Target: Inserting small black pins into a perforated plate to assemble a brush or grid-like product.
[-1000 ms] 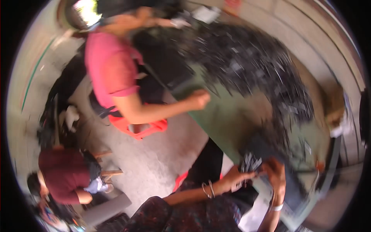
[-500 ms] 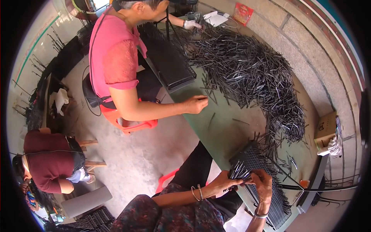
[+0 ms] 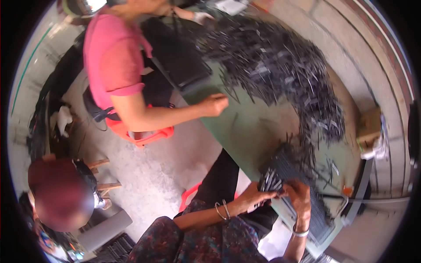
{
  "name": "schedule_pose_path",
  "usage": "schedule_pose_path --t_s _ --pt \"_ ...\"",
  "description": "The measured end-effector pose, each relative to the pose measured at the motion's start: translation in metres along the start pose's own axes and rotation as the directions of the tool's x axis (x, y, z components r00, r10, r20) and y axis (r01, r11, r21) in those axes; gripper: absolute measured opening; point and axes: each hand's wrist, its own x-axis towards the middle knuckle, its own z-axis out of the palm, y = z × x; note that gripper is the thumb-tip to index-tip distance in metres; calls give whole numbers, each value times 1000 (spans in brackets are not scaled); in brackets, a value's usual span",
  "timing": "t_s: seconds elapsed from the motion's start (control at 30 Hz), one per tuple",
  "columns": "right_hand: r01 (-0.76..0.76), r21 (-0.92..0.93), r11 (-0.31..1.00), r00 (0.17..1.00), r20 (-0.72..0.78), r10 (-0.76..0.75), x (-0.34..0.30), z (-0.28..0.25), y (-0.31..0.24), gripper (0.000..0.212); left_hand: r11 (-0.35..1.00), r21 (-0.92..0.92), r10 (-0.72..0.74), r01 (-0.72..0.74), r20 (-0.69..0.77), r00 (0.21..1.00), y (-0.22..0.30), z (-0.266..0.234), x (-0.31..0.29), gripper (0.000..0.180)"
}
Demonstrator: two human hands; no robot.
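Note:
My left hand (image 3: 251,198) is closed around a bundle of thin dark strips (image 3: 270,179), whose shiny ends fan out above the fingers. My right hand (image 3: 298,196) is beside it, thumb and fingers pinched together at the bundle's right edge. What the pinch holds is too small and blurred to tell. Beneath and beyond both hands lies a black gridded rack (image 3: 319,225) at the near edge of the green table (image 3: 232,136), with strips sticking out along its side. A large heap of the same dark strips (image 3: 280,65) curves over the table's far side.
On the left, a co-worker in pink (image 3: 118,61) sits on a red stool (image 3: 144,136), one arm reaching over the table near another black rack (image 3: 184,65). Another person in maroon (image 3: 61,193) bends low at far left. A cardboard box (image 3: 369,127) stands by the wall at right.
The view has shifted and blurred, so the far scene sits higher and further left. My hands stay together at the bundle. The person in maroon has changed posture.

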Motion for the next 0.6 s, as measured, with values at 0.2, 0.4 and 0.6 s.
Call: schedule_pose_path --t_s 0.2,0.4,0.6 --pt "121 -86 989 992 51 -117 8 5 -26 13 992 104 -63 71 -80 995 39 6 -10 15" --pt "22 65 998 994 104 -29 3 -7 -13 11 978 165 -114 126 -81 990 25 8 1 19" --pt "66 25 998 996 66 -68 -9 -18 -3 10 986 96 -124 135 -118 985 16 20 -1 21"
